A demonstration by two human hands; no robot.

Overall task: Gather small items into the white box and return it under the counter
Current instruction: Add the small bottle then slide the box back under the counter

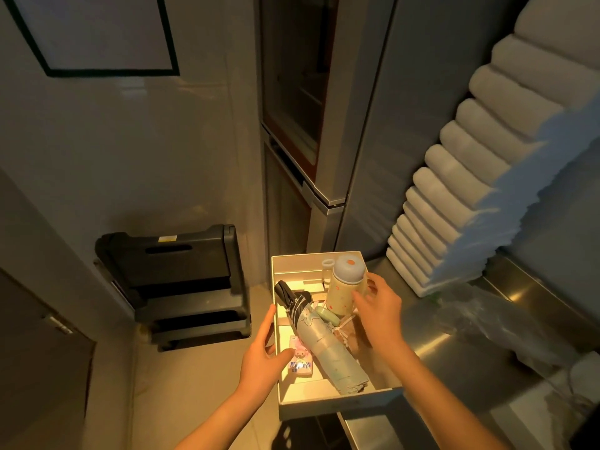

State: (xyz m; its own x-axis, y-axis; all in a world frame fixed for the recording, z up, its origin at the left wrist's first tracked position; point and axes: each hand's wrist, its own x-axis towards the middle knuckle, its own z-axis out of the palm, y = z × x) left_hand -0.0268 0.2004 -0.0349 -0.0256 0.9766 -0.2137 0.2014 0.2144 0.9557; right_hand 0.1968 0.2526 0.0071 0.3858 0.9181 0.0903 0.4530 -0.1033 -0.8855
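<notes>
Far left, on the floor against the grey wall: a folded black step stool [181, 287], well apart from the rest. Next, the left hand [264, 355], laid flat along the outer left wall of the white box [337, 404], fingers straight and close together, thumb across the rim.

In the box, perched at the left edge of the steel counter [454, 345]: a pink packet [300, 358] near the thumb, then a folded pale blue umbrella [328, 345] slanting across most of the floor space and over smaller things, a small green case [326, 315] beside it, and a yellow bottle [344, 293] upright in the far right corner.

Just right of the bottle, the right hand [378, 306], fingers spread; touching it or not, impossible to tell. Behind, a tall steel cabinet [324, 125]. Further right, a clear plastic bag [480, 316] and a tall white stack [454, 177] on the counter.
</notes>
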